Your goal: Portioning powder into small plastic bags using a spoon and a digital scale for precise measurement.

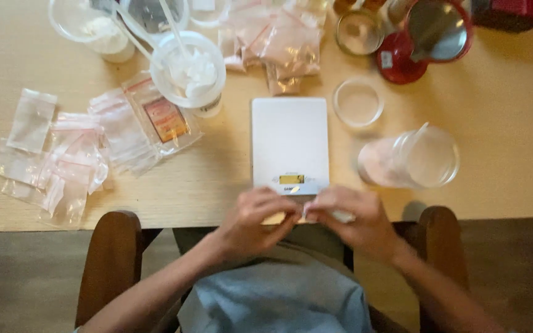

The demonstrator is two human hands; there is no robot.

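The left hand (255,219) and the right hand (351,217) meet at the near edge of the table (217,185), fingers pinched together on a small clear bag (334,216) held between them. The bag sits just below the white scale (289,139). A clear cup (417,159) lies to the right, and empty little bags (63,160) are spread out on the left

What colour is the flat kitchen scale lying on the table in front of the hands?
The scale is white, with a small yellowish display near its front edge; the head view shows it.
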